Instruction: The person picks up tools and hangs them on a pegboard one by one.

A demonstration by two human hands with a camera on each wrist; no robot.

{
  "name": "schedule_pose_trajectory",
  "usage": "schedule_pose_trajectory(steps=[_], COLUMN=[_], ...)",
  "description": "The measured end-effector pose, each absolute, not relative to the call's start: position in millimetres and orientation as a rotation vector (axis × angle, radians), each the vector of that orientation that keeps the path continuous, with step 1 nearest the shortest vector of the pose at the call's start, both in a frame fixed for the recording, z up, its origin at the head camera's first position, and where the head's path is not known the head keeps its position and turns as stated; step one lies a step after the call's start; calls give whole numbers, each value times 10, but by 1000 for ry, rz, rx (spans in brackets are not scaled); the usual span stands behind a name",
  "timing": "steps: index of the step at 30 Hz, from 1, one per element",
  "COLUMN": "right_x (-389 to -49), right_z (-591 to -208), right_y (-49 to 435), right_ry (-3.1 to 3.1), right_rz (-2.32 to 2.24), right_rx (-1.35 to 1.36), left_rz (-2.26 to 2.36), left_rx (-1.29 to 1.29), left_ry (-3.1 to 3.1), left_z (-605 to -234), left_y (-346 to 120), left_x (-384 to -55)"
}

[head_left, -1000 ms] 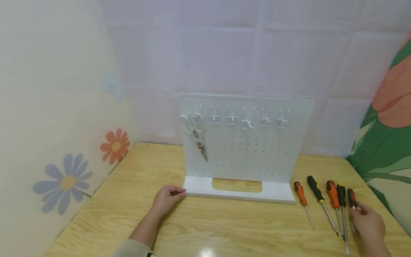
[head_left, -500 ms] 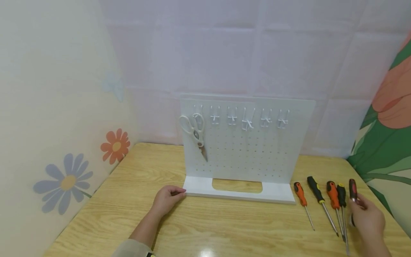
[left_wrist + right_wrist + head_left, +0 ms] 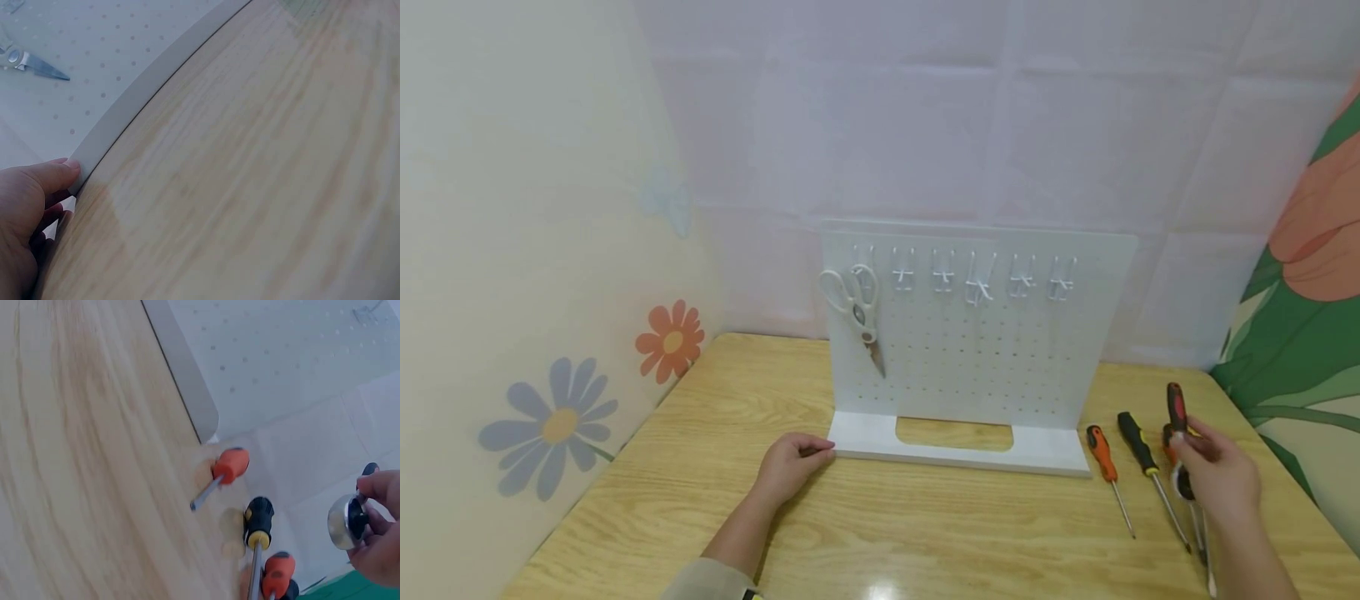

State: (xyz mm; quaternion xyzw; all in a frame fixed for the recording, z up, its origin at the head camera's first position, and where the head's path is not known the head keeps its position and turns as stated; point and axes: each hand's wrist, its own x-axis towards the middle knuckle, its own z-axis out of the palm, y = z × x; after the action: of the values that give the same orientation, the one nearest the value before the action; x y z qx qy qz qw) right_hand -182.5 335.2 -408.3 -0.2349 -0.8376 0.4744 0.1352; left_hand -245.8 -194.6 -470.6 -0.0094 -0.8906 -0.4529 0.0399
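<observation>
My left hand (image 3: 793, 468) pinches the front left corner of a white pegboard stand (image 3: 958, 456), its thumb on the base edge in the left wrist view. My right hand (image 3: 1221, 475) grips a tool with a black-and-red handle (image 3: 1176, 406) and a round metal head (image 3: 344, 522) with a black hub. It is held over the right-hand screwdrivers, partly hiding them. White-handled scissors (image 3: 859, 310) hang from the leftmost hook. On the table lie a small orange screwdriver (image 3: 1101, 452), a black-and-yellow screwdriver (image 3: 1138, 443) and a larger orange one (image 3: 278, 570).
Several white wire hooks (image 3: 979, 287) run in a row across the pegboard's upper part. The wooden table (image 3: 925, 533) meets a pale cloth backdrop (image 3: 895, 142) behind and a flower-printed wall (image 3: 557, 425) at left. Large printed leaves (image 3: 1300, 367) stand at right.
My right hand has lifted the black-and-red-handled tool from the far right end of the screwdriver row and moved it left above the others. My left hand stays at the stand's corner.
</observation>
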Motion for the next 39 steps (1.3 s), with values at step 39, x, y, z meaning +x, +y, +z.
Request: schedule_pose_trajectory(steps=[39], right_x=[-2305], right_z=[-3624], right_y=[1830], right_ry=[-2249], right_rz=[1704], right_rx=[-169], left_rz=[-1389], left_rx=[-46], left_ry=[-2719], left_z=[-4714], left_y=[-1949], left_x=[-2461])
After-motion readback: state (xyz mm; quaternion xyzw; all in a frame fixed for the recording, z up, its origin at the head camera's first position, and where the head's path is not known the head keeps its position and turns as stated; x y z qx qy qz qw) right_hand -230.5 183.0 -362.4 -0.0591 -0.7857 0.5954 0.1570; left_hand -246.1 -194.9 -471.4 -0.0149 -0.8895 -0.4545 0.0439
